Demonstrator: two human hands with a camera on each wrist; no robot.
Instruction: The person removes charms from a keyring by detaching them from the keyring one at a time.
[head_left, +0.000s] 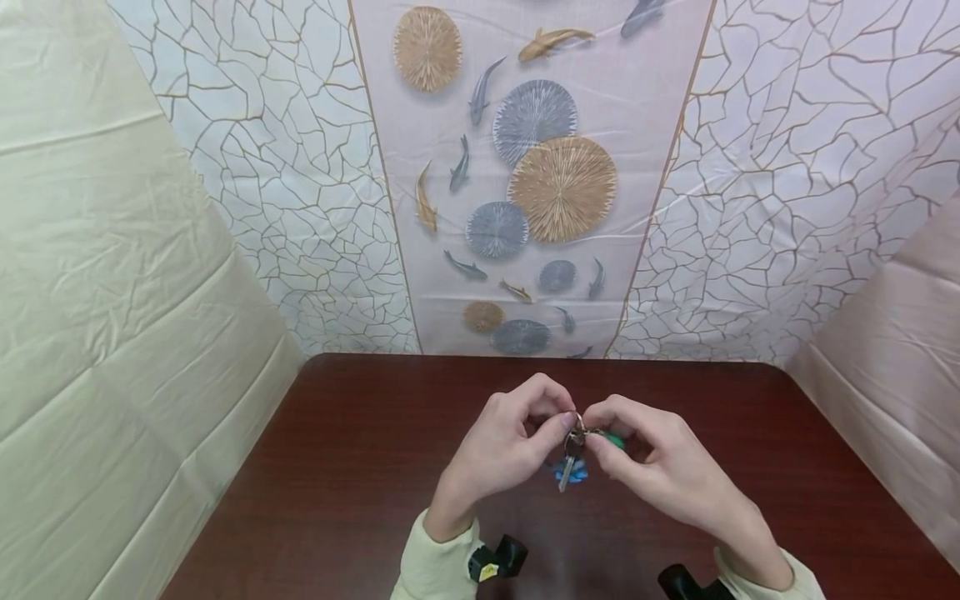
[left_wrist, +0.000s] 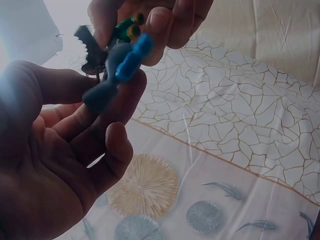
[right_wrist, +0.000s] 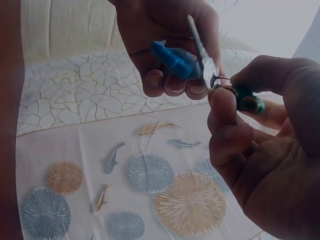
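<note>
1. Right of centre, low in the head frame, the key ring (head_left: 580, 419) is held above the table (head_left: 337, 467).
2. The left hand (head_left: 510, 442) pinches the ring between thumb and fingertip.
3. The right hand (head_left: 660, 454) pinches the green charm (head_left: 615, 440), though whether by body or link is hard to tell.
4. The key (head_left: 565, 476) and blue charm (head_left: 580, 472) dangle below the ring.
5. A loose left pinch could let the ring twist and everything drop; a hard sideways pull might strain the link.

Left hand (head_left: 504, 443) and right hand (head_left: 663, 457) raised over bench (head_left: 352, 467). Thumbs (head_left: 550, 434) and index fingers (head_left: 546, 387) pinching, fingertips just beside each other. Sleeved forearms (head_left: 433, 560) converge from bench's near side.
</note>
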